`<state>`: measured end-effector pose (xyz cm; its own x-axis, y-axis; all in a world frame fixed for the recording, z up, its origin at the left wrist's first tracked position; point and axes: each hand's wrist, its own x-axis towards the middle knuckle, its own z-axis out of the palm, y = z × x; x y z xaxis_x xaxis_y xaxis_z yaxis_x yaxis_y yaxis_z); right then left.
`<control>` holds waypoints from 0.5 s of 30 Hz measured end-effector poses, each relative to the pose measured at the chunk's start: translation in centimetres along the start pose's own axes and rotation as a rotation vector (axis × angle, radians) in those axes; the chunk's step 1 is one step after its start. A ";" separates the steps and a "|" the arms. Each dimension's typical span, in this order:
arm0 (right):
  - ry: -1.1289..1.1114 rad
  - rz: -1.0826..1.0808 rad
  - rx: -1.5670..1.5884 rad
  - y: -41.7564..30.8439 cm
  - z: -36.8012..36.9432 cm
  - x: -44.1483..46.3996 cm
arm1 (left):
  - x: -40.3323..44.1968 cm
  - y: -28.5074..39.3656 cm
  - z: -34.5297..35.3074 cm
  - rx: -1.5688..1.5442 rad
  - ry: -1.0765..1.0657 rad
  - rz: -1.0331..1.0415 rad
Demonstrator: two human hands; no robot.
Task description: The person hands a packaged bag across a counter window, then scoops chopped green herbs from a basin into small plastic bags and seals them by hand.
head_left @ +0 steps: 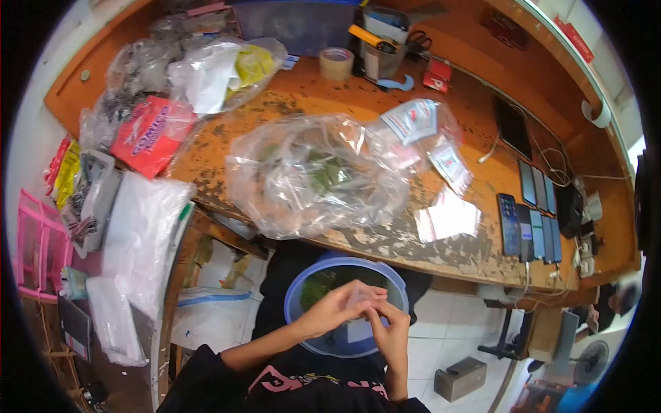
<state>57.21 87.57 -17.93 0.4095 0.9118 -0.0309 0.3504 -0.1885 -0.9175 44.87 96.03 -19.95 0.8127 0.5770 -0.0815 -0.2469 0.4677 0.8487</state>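
My left hand (339,304) is closed, its fingers pinching a small clear plastic bag (358,297). Against the same bag, the fingertips of my right hand (390,326) press together, and the two hands almost touch. Both are above a blue plastic basin (294,288) held at my lap. Green, finely leafy material (315,288) lies inside it, partly hidden by my hands. On the table just ahead, a large crumpled clear plastic bag (255,186) holds more green pieces (327,172).
Flat clear sachets (449,219) and printed packets (412,121) lie on the worn wooden table (372,248). Several phones (509,224) with cables are at right. Farther back are a tape roll (337,63) and a tool holder (383,51). Plastic sheets (142,234) lie at left.
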 end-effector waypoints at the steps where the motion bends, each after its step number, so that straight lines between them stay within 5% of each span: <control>1: 0.026 -0.025 0.040 -0.4 -0.2 0.1 | 0.0 0.2 0.0 -0.061 0.021 -0.063; 6: 0.066 0.050 0.166 0.2 -1.0 -0.2 | -0.6 0.8 -0.1 -0.116 0.105 -0.095; 8: 0.094 0.072 0.178 -0.2 -1.9 0.0 | -1.0 0.6 -0.8 0.237 0.256 -0.142; 12: 0.106 0.031 0.137 -0.4 -3.0 0.3 | -1.6 1.2 -1.8 0.200 0.259 -0.106; 14: 0.077 0.009 0.097 -0.1 -3.3 0.4 | -1.8 1.2 -2.0 0.744 0.268 0.125; 15: 0.116 -0.031 -0.022 -0.5 -3.2 0.6 | -1.8 1.3 -2.0 0.743 0.267 0.124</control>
<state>59.97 87.02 -16.23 0.4925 0.8692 0.0444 0.3823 -0.1702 -0.9082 42.01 96.93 -19.71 0.6253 0.7804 -0.0063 0.1652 -0.1245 0.9784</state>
